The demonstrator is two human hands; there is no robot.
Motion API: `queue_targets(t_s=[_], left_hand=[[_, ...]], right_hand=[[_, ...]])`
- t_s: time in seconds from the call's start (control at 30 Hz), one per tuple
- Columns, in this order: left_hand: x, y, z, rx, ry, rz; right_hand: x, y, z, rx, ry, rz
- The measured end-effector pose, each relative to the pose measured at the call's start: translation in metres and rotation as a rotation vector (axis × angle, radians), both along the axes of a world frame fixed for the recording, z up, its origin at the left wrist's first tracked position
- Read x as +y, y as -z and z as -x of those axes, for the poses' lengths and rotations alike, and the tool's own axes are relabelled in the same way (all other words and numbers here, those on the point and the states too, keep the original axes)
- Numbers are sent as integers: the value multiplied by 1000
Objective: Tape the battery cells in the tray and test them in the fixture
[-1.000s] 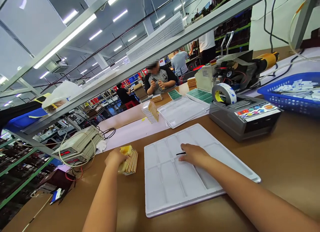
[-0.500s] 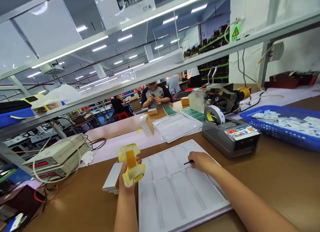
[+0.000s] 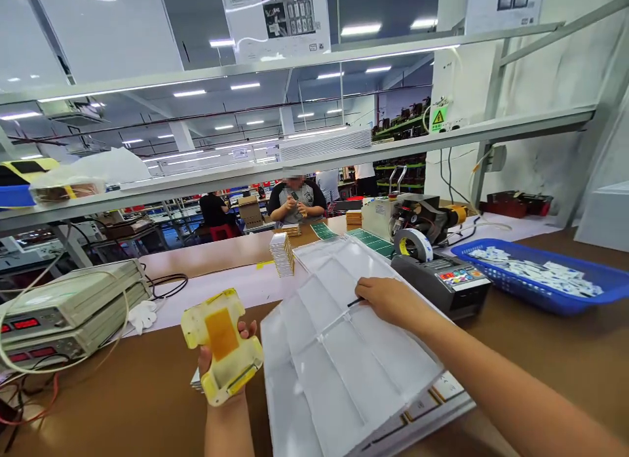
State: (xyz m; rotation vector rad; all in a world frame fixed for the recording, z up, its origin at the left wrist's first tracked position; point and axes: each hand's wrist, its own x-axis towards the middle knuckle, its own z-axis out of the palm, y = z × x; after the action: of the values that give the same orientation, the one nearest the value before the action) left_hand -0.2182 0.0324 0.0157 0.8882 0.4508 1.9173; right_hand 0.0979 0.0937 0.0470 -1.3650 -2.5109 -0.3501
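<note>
My left hand [image 3: 227, 368] is closed around a pale yellow plastic fixture [image 3: 222, 342] with notched corners and an orange rectangle on its face. It is held up left of the trays. In my right hand [image 3: 388, 301] is a thin dark stick-like tool [image 3: 354, 303], its tip near the divider of a white compartmented plastic tray [image 3: 339, 372]. That tray sits tilted, its near right edge raised off a lower tray [image 3: 432, 414]. White and gold-edged pieces [image 3: 426, 403] show in the gap. Whether my right fingers also grip the tray, I cannot tell.
A tape dispenser [image 3: 442, 283] with a tape roll [image 3: 413, 246] and a blue basket [image 3: 531, 293] of small white pieces stand right. Stacked panels [image 3: 282, 254] lie beyond the trays. Metered instruments [image 3: 73, 313] and a white glove [image 3: 143, 317] are left. A shelf [image 3: 206, 181] crosses above; a co-worker [image 3: 297, 201] sits opposite.
The top tray has lifted and tilted, exposing pieces beneath it. My left hand has moved left and nearer with the yellow fixture. The camera view has levelled.
</note>
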Motion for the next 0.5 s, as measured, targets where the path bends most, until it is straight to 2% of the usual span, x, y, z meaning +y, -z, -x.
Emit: queue_targets(t_s=[0.1,0.2,0.27,0.33,0.5], left_hand=[[-3,-1,5,-52,-26,-69],[-7,-2,8,-62,-29,-137],[-10,-3,5,-58,5,-133],[-12,-4,0,-60,74,-88],[-12,-4,-12,-90,184,19]], right_hand=[[5,-24,-5,-11,91,-49],[2,-30,-23,-34,192,3],[-8,-22,-34,-55,253,69],[-26,-7,-40,-72,310,134],[-73,40,-23,-43,371,300]])
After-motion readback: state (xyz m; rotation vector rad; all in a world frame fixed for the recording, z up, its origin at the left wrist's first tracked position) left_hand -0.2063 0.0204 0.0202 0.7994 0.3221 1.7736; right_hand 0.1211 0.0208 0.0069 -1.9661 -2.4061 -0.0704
